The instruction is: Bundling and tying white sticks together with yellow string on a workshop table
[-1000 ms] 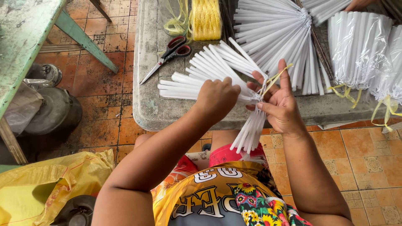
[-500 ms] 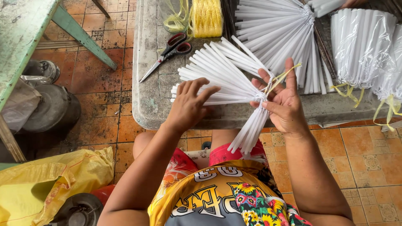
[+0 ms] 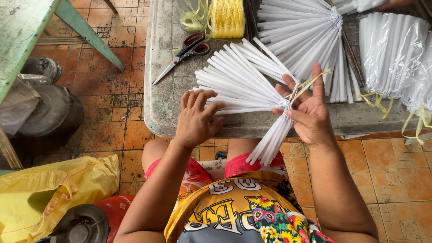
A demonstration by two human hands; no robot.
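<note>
Right hand (image 3: 310,114) pinches the tied waist of white sticks (image 3: 243,87); left hand (image 3: 195,119), fingers loosely curled, spreads them fanwise across the tabletop (image 3: 162,108).

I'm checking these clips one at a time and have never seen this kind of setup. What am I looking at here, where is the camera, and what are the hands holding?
There is no machine here: a seated person works with bare hands, and the one camera sits on their head, looking down. The right hand pinches a bundle of white sticks at its tied waist, where a yellow string wraps it, so the sticks fan out. The left hand lies spread on the fanned ends. All this is over the edge of a grey table. On the table lie red-handled scissors, a yellow string spool, another tied fan of sticks and bagged sticks.
</note>
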